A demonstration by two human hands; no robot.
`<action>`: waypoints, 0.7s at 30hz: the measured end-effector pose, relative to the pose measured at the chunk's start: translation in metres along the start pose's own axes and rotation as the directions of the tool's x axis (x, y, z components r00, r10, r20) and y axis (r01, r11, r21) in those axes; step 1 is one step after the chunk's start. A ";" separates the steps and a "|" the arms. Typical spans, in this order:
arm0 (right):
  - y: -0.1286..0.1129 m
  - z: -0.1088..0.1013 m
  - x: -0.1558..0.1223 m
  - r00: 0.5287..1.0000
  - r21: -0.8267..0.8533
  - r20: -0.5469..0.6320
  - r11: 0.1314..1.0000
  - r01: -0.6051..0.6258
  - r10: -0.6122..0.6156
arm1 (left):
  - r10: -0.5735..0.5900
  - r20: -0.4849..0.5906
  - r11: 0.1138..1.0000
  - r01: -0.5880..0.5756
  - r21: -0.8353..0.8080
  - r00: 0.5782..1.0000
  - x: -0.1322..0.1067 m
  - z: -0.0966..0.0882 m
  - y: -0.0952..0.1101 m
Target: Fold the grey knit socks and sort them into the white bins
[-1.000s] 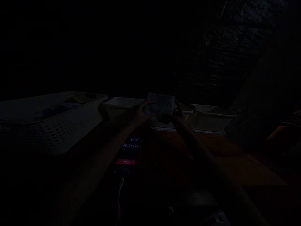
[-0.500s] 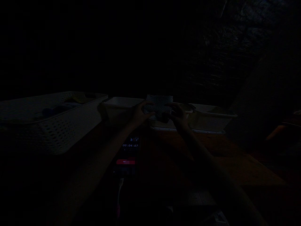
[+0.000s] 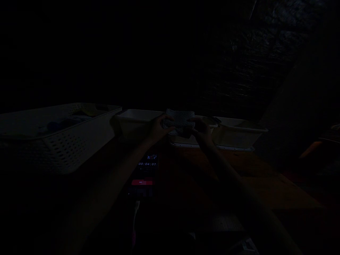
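Fingers of the right hand [image 3: 204, 131] now lap over a textured piece [image 3: 180, 118] from 3 o'clock, its 12 o'clock edge dipping lower; toward 7 o'clock, a phone [image 3: 145, 174] timer advances to 00:04:07.

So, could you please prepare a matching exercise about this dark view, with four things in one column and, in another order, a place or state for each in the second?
Column one
1. Mesh-patterned piece
2. Phone
3. Perforated basket
4. Cable

Column two
A. Lit screen with a red bar
B. At the phone's near end
C. On the left side of the picture
D. Held between left hand and right hand

Pairs: 1-D, 2-A, 3-C, 4-B
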State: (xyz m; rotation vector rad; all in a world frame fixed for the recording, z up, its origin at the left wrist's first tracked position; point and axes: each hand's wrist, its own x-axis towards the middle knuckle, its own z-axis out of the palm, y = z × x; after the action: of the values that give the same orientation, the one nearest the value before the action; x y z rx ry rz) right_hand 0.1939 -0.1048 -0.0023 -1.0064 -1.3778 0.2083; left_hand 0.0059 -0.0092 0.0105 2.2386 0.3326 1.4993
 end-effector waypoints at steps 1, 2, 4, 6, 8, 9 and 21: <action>-0.001 0.000 0.000 1.000 0.003 0.010 1.000 0.002 -0.002 | 0.001 0.000 1.000 -0.001 -0.001 1.000 0.000 0.000 0.000; -0.001 0.000 0.000 1.000 0.012 0.022 1.000 0.003 -0.003 | 0.004 0.000 1.000 -0.004 -0.002 1.000 0.000 0.000 0.000; -0.004 0.000 -0.001 0.999 0.052 0.050 0.999 0.008 -0.010 | 0.008 -0.004 1.000 -0.008 -0.010 1.000 0.001 -0.001 0.000; -0.008 0.002 -0.002 0.996 0.119 0.091 0.993 0.007 -0.018 | 0.009 -0.016 1.000 -0.009 -0.027 1.000 0.001 -0.002 0.000; -0.013 0.004 -0.004 0.989 0.191 0.147 0.981 -0.023 -0.005 | -0.008 -0.033 0.998 0.006 -0.056 0.999 0.002 -0.002 -0.001; -0.017 0.005 -0.005 0.984 0.217 0.177 0.975 -0.047 0.008 | -0.023 -0.043 0.997 0.019 -0.072 0.999 0.003 -0.003 -0.002; -0.013 0.001 -0.003 0.979 0.204 0.176 0.970 -0.136 0.100 | -0.127 0.113 0.959 0.151 -0.239 0.986 0.004 -0.006 -0.009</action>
State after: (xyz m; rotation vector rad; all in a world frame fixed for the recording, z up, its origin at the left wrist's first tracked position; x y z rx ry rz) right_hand 0.1868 -0.1144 0.0044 -0.9056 -1.4111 0.5292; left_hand 0.0019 0.0021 0.0114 2.0376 0.2522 1.2798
